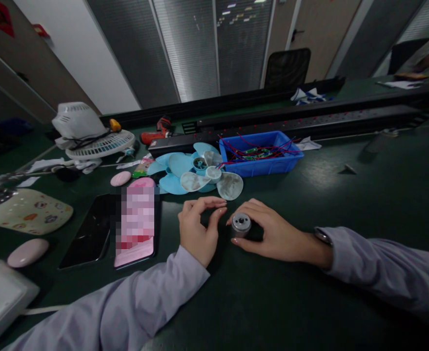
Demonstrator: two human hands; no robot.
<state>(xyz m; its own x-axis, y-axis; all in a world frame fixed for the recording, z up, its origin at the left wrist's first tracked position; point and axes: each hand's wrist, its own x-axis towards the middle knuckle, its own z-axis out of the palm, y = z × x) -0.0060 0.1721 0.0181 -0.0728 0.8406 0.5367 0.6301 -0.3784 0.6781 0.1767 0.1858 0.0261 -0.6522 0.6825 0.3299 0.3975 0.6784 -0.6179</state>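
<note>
Lavender-grey sleeves (126, 304) flank a silvery, hole-topped cylinder (241, 223).

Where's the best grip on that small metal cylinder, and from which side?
Grip the metal cylinder around its curved side, probably coming from the right: it stands upright, flat end up, and the right hand holds it from there.

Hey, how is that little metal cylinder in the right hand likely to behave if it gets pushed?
The metal cylinder looks stiff and is probably heavy for its size, given its metallic casing. If knocked over, its round wall would likely let it roll.
</note>
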